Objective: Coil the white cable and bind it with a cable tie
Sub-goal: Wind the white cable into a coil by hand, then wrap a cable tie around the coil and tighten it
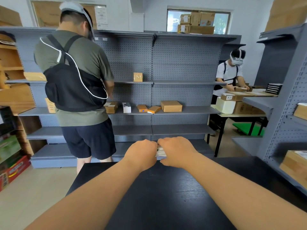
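Both my hands are stretched out over the far edge of the black table [166, 193]. Between them a small white bundle, the coiled white cable [160, 152], shows as a narrow strip. My left hand [141, 153] grips its left side with curled fingers. My right hand [176, 151] grips its right side, thumb underneath. Most of the cable is hidden behind my knuckles. A cable tie cannot be made out.
A person with a black backpack [74, 87] stands close at the table's far left corner, facing grey shelves [166, 110] with cardboard boxes. Another person [229, 77] works at a table on the right. A grey rack [285, 113] stands at the right.
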Tool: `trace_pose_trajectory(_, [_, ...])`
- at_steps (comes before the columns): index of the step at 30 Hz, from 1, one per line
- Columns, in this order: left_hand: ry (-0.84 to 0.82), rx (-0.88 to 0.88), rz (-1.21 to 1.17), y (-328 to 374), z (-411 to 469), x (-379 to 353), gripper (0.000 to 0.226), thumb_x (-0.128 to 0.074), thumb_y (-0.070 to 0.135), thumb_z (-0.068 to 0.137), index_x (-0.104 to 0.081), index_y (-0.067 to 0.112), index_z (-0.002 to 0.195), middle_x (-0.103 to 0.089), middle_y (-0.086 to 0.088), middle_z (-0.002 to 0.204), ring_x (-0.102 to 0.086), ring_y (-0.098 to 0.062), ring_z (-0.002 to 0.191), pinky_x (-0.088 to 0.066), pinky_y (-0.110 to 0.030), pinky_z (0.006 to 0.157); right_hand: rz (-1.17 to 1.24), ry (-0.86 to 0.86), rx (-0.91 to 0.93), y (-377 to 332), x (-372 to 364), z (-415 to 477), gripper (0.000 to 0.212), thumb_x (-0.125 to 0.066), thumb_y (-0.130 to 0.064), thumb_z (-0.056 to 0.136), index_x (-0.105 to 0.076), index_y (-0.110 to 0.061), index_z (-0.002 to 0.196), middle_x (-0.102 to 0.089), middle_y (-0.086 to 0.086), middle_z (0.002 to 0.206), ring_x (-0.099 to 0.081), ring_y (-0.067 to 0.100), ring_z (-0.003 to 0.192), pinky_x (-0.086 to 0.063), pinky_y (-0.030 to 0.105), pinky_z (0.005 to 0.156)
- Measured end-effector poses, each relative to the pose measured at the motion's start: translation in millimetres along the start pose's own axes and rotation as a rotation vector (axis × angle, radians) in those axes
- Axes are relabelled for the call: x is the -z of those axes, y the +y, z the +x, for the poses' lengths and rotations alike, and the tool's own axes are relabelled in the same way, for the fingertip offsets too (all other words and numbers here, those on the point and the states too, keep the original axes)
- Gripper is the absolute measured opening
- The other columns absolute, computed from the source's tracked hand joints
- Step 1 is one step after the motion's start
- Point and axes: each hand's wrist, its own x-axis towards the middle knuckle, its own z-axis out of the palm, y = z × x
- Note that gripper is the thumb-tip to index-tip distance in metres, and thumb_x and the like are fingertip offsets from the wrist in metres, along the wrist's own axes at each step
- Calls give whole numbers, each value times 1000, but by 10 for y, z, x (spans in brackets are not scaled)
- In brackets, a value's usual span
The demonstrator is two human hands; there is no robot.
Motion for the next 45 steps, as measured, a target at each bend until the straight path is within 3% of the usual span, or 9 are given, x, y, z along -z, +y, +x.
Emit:
trace_pose_trajectory(7, [19, -6, -13, -54, -14, 17, 18, -52, 21, 81, -50, 13, 97, -50, -2, 77, -46, -22, 64, -33, -28, 51, -23, -43, -52, 9, -76, 62, 24, -58, -30, 85, -52, -13, 102, -62, 7, 99, -58, 26, 81, -35, 31, 57])
trace_pose_trajectory(16, [-40, -16, -97, -59, -80, -51, 10, -50, 24, 83, -46, 15, 86, -59, -7, 87, -46, -23, 66, -34, -30, 54, -77, -90, -25, -66, -138, 63, 17, -53, -22, 85, -53, -10, 97, -61, 9, 95, -58, 30, 80, -34, 33, 57])
trace_pose_trajectory(27, [-102, -56, -171, -36, -150, -453, 20, -52, 26, 80, -56, 18, 98, -61, -2, 90, -49, -20, 67, -32, -26, 52, -26, -229, -115, -252, -373, -144, 18, -53, -17, 84, -54, -10, 100, -62, 11, 100, -60, 33, 87, -38, 35, 62])
trace_pose_trajectory(31, [-166, -112, -243, 29, -148, -685, 21, -54, 25, 79, -59, 19, 98, -65, -3, 93, -59, -22, 74, -43, -28, 58, 27, -303, -157, -268, -491, -288, 20, -57, -24, 83, -55, -12, 98, -63, 11, 98, -59, 31, 84, -36, 33, 60])
trace_pose_trajectory(34, [-236, -90, -388, 127, -139, -847, 13, -58, 27, 75, -56, 19, 84, -58, 1, 77, -55, -19, 66, -40, -26, 55, 82, -408, -215, -166, -486, -387, 45, -68, -40, 74, -50, -19, 109, -62, 4, 104, -51, 21, 80, -37, 31, 62])
trace_pose_trajectory(36, [-282, -62, -482, 202, -142, -936, 11, -59, 27, 73, -50, 19, 72, -51, 5, 65, -52, -17, 60, -35, -25, 48, 188, -467, -281, -8, -438, -484, 74, -75, -48, 65, -42, -23, 126, -57, -2, 119, -52, 20, 99, -43, 34, 77])
trace_pose_trajectory(38, [-314, -6, -621, 279, -145, -1028, 14, -60, 24, 72, -48, 20, 64, -51, 5, 59, -48, -14, 54, -33, -24, 45, 372, -457, -382, 178, -363, -629, 87, -79, -49, 61, -37, -24, 134, -51, -5, 131, -48, 17, 117, -40, 32, 94])
trace_pose_trajectory(41, [-353, 137, -959, 453, -146, -1159, 9, -60, 17, 72, -56, 14, 65, -54, -1, 59, -48, -17, 52, -35, -24, 47, 602, -315, -564, 447, -339, -909, 70, -76, -47, 67, -48, -24, 127, -55, -5, 127, -51, 12, 117, -39, 27, 96])
trace_pose_trajectory(45, [-438, 308, -1424, 815, -120, -1307, 3, -60, 8, 75, -59, 6, 74, -56, -8, 56, -49, -23, 48, -38, -28, 49, 647, -111, -803, 764, -516, -1258, 39, -69, -43, 78, -61, -21, 109, -64, -4, 110, -57, 10, 98, -44, 26, 86])
